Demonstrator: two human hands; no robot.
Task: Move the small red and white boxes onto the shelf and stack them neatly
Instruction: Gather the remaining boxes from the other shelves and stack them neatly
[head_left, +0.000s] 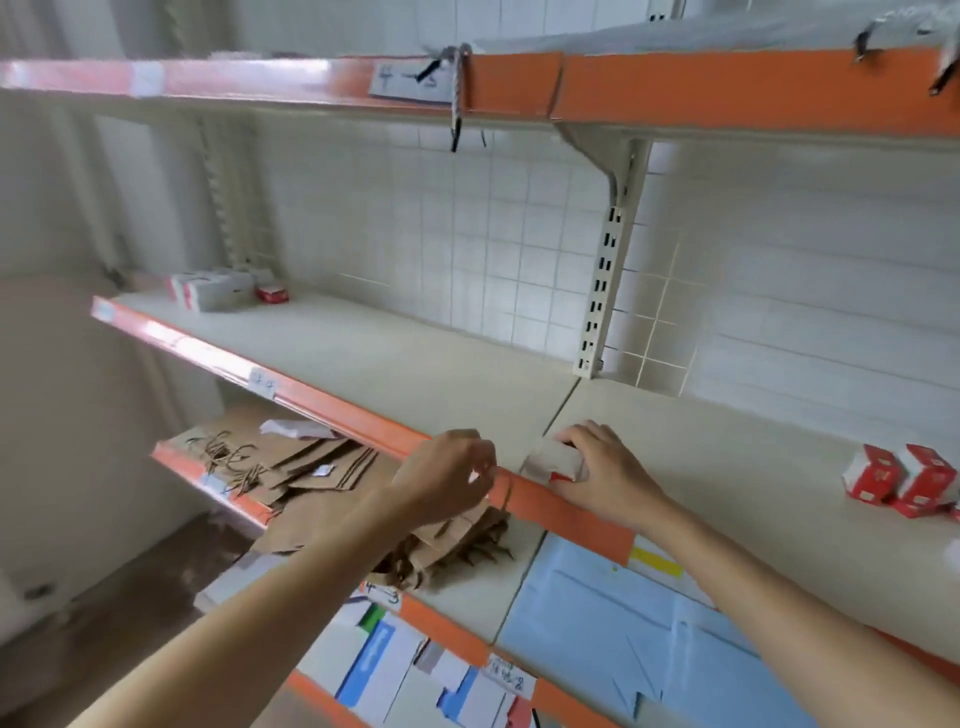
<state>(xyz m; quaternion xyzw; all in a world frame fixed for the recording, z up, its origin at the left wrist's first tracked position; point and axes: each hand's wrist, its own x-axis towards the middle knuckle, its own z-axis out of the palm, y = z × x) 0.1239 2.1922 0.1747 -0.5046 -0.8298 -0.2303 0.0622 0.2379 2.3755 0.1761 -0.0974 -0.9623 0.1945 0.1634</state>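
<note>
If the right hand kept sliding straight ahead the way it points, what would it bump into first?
Probably nothing soon: the right hand, gripping a box, points across bare shelf towards the tiled wall. Depth is hard to judge.

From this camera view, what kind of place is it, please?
Probably a shop stockroom or retail storage area. It has metal shelves with orange edge strips bearing handwritten labels, small red and white boxes on the shelf, and brown paper bags stacked on the shelf below.
</note>
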